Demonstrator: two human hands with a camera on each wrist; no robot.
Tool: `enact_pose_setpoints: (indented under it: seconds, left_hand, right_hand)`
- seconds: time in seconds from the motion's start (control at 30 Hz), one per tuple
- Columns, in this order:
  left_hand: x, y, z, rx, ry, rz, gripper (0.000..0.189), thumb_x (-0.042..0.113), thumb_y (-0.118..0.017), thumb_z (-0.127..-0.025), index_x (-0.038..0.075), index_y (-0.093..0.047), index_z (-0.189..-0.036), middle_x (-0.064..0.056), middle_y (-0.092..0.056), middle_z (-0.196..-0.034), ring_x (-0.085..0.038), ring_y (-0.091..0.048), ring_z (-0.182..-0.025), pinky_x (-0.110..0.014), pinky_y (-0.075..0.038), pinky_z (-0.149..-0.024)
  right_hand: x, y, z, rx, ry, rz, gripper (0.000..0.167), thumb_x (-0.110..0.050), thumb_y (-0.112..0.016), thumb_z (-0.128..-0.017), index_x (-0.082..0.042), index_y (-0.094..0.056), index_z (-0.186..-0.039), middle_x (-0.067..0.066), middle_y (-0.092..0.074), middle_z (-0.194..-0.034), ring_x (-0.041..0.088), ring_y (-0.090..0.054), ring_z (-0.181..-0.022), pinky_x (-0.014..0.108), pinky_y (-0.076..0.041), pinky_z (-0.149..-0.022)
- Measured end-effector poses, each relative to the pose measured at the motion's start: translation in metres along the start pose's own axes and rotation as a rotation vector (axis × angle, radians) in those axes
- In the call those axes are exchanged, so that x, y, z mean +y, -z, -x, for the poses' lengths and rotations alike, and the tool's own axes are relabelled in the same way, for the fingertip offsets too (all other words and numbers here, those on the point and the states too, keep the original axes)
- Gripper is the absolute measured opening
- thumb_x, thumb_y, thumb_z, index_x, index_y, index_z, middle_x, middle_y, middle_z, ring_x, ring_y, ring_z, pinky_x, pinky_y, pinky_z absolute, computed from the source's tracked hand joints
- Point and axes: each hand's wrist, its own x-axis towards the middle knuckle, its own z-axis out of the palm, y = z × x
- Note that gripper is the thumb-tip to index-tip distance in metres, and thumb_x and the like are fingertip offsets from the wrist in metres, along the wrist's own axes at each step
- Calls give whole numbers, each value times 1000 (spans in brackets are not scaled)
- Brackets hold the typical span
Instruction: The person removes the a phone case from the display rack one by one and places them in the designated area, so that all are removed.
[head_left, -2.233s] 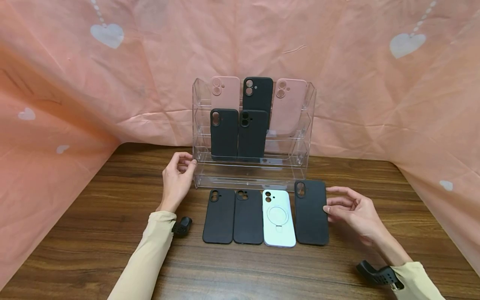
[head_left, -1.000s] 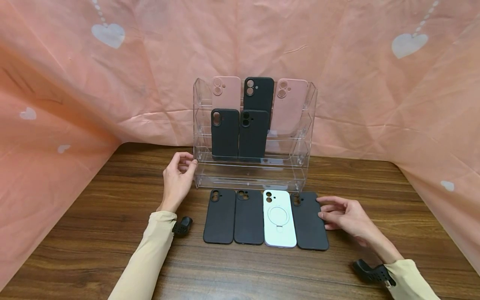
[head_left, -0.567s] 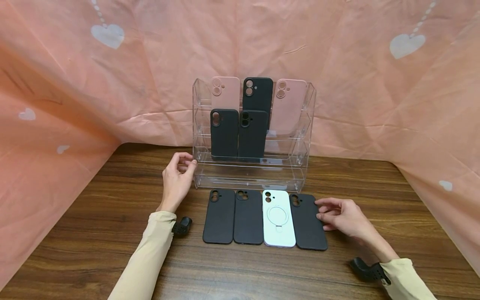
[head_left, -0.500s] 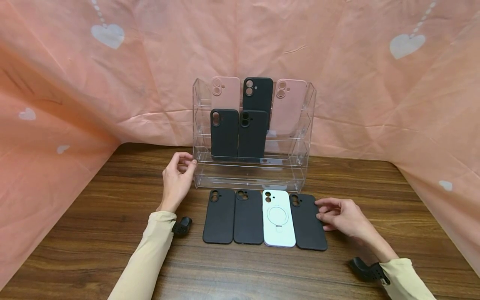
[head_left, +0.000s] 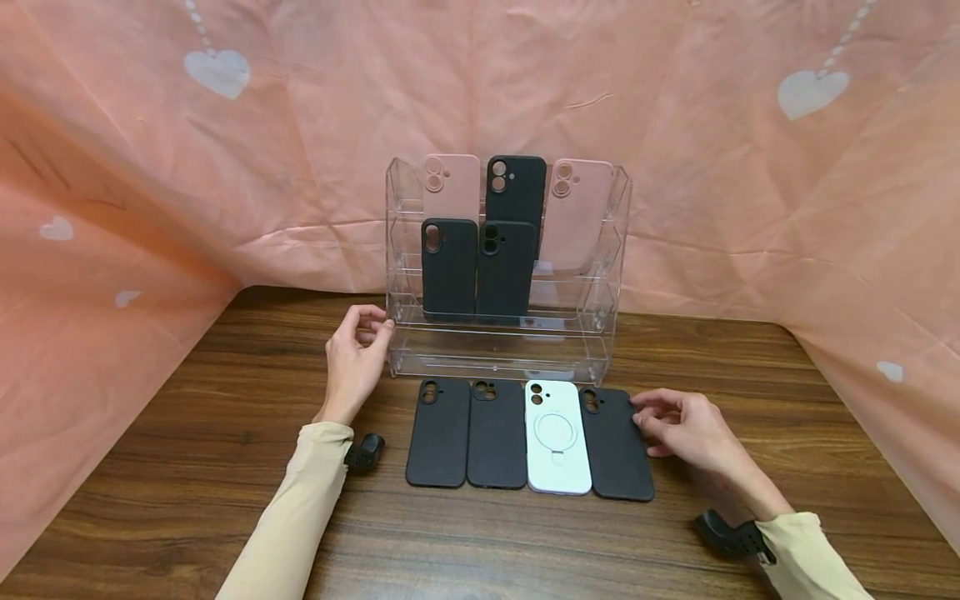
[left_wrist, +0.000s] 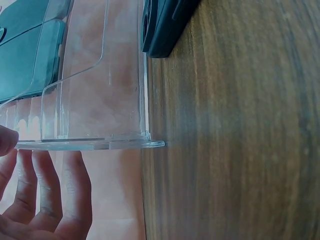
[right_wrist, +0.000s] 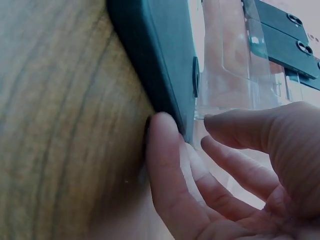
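My left hand [head_left: 351, 367] grips the left side panel of a clear acrylic display stand [head_left: 498, 343]; the left wrist view has the thumb on one face and the fingers behind. My right hand [head_left: 693, 429] is at the right edge of a black phone case [head_left: 618, 454], which lies flat, slightly slanted. In the right wrist view its fingertips touch the case's corner while the thumb stands off it. Left of that case lie a white phone case [head_left: 555, 475] with a ring and two more black cases, one on the far left [head_left: 437, 437] and one between [head_left: 497, 442].
On the stand's middle tier stand two black cases [head_left: 448, 279]. The top tier holds a pink case [head_left: 452, 192] at left, a black one [head_left: 525, 196] and a pink one [head_left: 577, 217] at right. A pink cloth [head_left: 690, 167] hangs behind the wooden table [head_left: 247, 433].
The right-hand black case has come down and left, to lie beside the white case. The right hand's grip on it has loosened, with the thumb lifted. The left hand stays put.
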Motion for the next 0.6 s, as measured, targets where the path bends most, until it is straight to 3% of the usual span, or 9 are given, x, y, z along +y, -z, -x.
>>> enact_pose_setpoints:
  seconds: [0.33, 0.4, 0.6]
  left_hand:
    - [0, -1, 0, -1, -4, 3, 14, 16, -69, -96, 9, -67, -108, -8, -71, -93, -8, -64, -73, -14, -51, -60]
    - [0, 0, 0, 3, -6, 0, 15, 16, -69, -96, 8, -67, -108, -9, -71, -93, -8, -64, -73, -13, -51, -60]
    - [1, 0, 1, -2, 0, 0, 15, 16, -69, -96, 9, -67, -109, -8, -70, -93, -5, -64, -72, -14, -51, -59]
  right_hand:
    - [-12, 14, -5, 139, 127, 25, 37, -16, -67, -100, 4, -62, -130, 27, -69, -118, 9, -75, -85, 32, -65, -69]
    - [-14, 16, -7, 168, 158, 6, 38, -17, -68, -99, 5, -62, -130, 20, -72, -114, 7, -74, -87, 33, -65, -70]
    - [-21, 19, -14, 258, 240, -54, 35, -18, -69, -98, 2, -64, -127, -18, -71, -98, 2, -73, -88, 33, -65, -72]
